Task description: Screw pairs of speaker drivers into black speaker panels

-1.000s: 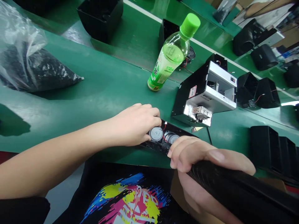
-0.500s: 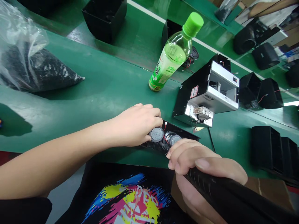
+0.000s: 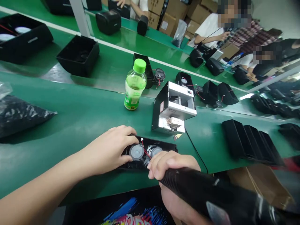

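Note:
A black speaker panel lies on the green table, with two round grey-backed speaker drivers and red wires on it. My left hand grips its left end, thumb and fingers around the nearer driver's side. My right hand is wrapped round a black electric screwdriver, whose tip end points at the panel beside the second driver. The fingers hide the bit, so I cannot tell whether it touches a screw.
Behind the panel stand a silver-and-black screw feeder and a green-capped drink bottle. A bag of black parts lies left. Black speaker boxes line the belt, more stand right. People sit across.
The view has tilted up and swung, showing more of the far line and people. Both hands keep their hold on the panel and the screwdriver.

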### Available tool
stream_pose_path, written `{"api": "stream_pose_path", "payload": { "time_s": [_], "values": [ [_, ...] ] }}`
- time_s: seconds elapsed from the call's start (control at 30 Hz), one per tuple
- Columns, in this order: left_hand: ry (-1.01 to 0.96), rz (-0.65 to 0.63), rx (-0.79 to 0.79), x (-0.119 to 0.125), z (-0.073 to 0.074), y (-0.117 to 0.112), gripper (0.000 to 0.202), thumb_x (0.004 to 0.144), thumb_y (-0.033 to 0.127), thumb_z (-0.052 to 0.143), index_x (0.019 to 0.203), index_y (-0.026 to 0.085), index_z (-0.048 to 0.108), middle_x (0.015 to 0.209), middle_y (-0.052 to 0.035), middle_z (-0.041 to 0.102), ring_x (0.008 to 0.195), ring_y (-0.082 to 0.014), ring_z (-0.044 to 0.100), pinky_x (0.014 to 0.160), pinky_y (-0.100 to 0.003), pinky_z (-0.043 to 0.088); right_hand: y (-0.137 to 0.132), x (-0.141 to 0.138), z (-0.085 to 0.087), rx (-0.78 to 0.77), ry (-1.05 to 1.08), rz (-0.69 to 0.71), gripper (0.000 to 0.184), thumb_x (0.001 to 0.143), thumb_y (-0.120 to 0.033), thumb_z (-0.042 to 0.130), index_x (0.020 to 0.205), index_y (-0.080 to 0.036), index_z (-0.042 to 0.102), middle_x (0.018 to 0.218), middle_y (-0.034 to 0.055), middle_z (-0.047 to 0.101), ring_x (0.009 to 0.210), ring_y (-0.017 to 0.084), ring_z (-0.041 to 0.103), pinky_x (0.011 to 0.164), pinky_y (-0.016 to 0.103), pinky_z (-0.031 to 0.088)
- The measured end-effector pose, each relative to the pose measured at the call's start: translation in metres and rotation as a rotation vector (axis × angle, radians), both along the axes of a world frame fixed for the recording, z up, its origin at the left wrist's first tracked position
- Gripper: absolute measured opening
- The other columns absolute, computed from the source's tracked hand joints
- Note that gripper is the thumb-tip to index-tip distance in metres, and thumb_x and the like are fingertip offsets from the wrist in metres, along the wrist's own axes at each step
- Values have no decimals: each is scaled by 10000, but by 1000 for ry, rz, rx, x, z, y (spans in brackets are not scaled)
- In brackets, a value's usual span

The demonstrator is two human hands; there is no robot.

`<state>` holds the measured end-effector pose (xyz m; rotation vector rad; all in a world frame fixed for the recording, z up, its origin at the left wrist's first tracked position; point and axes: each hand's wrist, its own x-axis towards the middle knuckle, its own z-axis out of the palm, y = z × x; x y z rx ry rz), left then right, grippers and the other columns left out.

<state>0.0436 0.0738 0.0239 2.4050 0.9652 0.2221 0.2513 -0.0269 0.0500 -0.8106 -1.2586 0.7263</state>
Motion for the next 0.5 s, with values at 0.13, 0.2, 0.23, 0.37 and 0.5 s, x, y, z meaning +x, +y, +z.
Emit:
{"api": "stream_pose_path", "payload": {
  "time_s": [0.13,0.2,0.23,0.37,0.5],
  "values": [
    [-15,53,-39,-6,-7,3,379,905,334,898,1279,347,839,1471,-82,727,1266,-366,755,1064,-555,658,16,34,43,-18,98,-92,690,1031,-906,521,1231,-295,771,676,-36,661,492,198,602,554,423,572],
    [-29,57,-36,-6,-11,4,348,904,380,894,1250,356,854,1455,-80,740,1232,-371,773,1030,-552,674,37,58,59,99,57,-204,687,1005,-909,573,1217,-290,784,664,-41,657,474,191,567,529,417,565],
    [-39,54,-27,-5,-13,4,336,899,386,896,1231,353,860,1441,-82,749,1221,-373,780,1023,-548,678,50,68,63,187,29,-252,724,985,-929,570,1180,-269,794,653,-36,657,463,191,561,484,402,552],
    [-114,58,-11,6,-19,-3,346,905,348,882,1248,343,841,1444,-83,754,1259,-368,774,1072,-535,668,104,93,60,357,-39,-258,861,991,-986,394,1018,-212,769,555,-34,608,348,187,532,291,350,448],
    [-240,90,-108,2,-19,-3,421,957,462,853,1340,331,738,1618,-92,648,1375,-361,731,1121,-494,658,123,91,50,248,19,-194,755,888,-966,675,941,-216,754,549,-24,631,346,194,537,294,336,432]
  ]
}}
